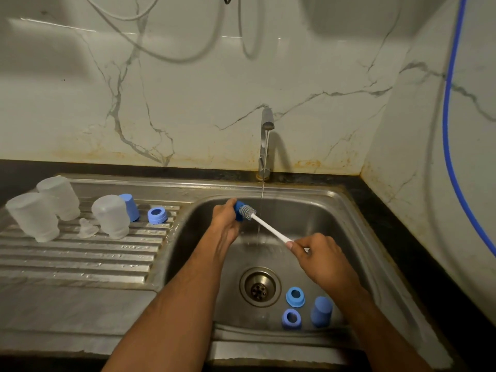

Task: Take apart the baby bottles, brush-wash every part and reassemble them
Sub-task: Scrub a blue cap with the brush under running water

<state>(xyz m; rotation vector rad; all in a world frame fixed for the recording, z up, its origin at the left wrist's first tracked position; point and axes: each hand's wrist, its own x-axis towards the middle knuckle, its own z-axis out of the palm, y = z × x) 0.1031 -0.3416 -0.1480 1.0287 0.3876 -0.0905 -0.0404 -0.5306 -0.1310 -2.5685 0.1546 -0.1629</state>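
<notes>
1. Left hand [224, 218] grips a blue cap [238, 210] at the sink's [349, 210] twelve o'clock.
2. Right hand [320, 253] pinches the brush [264, 224] handle.
3. The cap looks light, wet and slippery; hold its sides firmly.

A thin stream of water [262, 189] falls from the steel tap [265, 140] behind the sink [357, 210]. Stained, veined marble tiles [188, 103] rise behind the tap; a blue hose [447, 124] hangs to its right, above the dark bench [402, 237].
</notes>
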